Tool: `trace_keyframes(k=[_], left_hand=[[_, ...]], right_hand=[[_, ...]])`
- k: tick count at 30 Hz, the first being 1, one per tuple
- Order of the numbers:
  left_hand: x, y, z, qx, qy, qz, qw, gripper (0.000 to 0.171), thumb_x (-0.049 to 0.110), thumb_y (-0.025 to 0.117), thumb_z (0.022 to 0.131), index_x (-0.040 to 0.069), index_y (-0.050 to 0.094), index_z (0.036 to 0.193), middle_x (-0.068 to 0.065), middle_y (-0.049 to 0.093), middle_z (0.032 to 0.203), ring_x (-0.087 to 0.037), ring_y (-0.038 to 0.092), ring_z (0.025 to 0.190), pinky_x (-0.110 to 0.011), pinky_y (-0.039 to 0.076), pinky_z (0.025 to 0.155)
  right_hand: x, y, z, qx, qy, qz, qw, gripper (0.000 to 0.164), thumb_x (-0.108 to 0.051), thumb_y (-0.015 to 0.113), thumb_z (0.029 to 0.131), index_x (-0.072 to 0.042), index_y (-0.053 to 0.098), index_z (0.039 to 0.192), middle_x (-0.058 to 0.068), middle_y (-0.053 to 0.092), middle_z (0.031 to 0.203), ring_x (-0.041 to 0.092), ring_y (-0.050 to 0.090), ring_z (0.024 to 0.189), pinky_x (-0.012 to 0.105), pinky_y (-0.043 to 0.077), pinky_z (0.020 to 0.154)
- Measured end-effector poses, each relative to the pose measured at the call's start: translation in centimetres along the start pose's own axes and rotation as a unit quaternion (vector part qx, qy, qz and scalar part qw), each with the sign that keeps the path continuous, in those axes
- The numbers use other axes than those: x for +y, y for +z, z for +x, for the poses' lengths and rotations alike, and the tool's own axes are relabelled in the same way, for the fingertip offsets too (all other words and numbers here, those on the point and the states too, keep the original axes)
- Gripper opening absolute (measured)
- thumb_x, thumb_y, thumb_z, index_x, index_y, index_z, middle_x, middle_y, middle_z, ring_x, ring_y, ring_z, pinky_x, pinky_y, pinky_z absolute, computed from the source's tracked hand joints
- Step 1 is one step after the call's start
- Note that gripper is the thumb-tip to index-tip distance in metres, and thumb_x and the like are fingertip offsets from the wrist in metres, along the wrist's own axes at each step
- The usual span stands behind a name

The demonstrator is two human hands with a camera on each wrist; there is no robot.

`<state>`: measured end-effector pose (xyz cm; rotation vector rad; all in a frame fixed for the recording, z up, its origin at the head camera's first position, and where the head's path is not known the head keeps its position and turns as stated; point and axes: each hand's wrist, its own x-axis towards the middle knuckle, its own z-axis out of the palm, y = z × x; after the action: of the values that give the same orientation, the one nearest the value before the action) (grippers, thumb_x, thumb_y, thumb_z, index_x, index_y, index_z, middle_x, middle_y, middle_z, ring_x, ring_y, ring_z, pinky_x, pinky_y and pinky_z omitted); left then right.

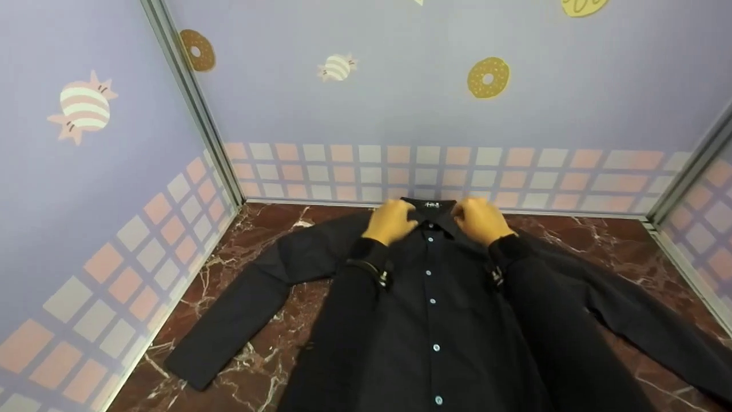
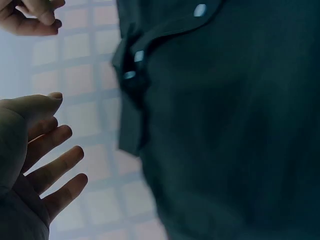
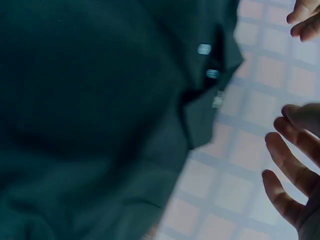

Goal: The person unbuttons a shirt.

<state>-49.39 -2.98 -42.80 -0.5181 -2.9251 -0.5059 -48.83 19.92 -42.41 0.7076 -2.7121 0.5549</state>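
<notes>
A black button-up shirt (image 1: 400, 343) lies front up with its sleeves spread to both sides. Its collar (image 1: 440, 217) is at the far end, near the back wall, and a row of pale buttons runs down the front. My left hand (image 1: 392, 222) hovers by the collar's left side, and my right hand (image 1: 481, 220) by its right side. In the left wrist view, the left hand's loosely bent fingers (image 2: 62, 165) are apart from the cloth. The right hand's fingers (image 3: 285, 160) likewise hold nothing in the right wrist view.
The shirt lies on a dark red marbled tabletop (image 1: 229, 297). A lilac back wall (image 1: 400, 103) with pink and white squares stands just behind the collar. Side panels close in the left and right, with metal posts (image 1: 197, 103) at the corners.
</notes>
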Motion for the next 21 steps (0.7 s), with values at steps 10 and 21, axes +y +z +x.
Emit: trace_keyframes(k=[10, 21], left_hand=[[0.7, 5.7, 1.6, -0.017, 0.000, -0.016, 0.9997, 0.035, 0.021, 0.081, 0.096, 0.011, 0.078, 0.129, -0.009, 0.074, 0.128, -0.027, 0.069, 0.120, -0.039, 0.055, 0.104], [0.8, 8.3, 2.0, -0.062, 0.002, 0.086, 0.9943, 0.024, 0.026, 0.080, 0.096, 0.011, 0.080, 0.115, -0.009, 0.072, 0.120, -0.030, 0.069, 0.112, -0.046, 0.059, 0.095]], right_hand=[[1.1, 6.8, 1.7, 0.053, 0.015, 0.000, 0.999, 0.017, 0.004, 0.067, 0.094, 0.006, 0.078, 0.107, 0.023, 0.072, 0.106, 0.046, 0.072, 0.096, 0.058, 0.058, 0.086], [0.7, 11.1, 2.6, 0.021, 0.076, -0.058, 0.995, 0.014, -0.001, 0.063, 0.100, 0.007, 0.073, 0.104, 0.026, 0.065, 0.106, 0.048, 0.071, 0.084, 0.060, 0.060, 0.076]])
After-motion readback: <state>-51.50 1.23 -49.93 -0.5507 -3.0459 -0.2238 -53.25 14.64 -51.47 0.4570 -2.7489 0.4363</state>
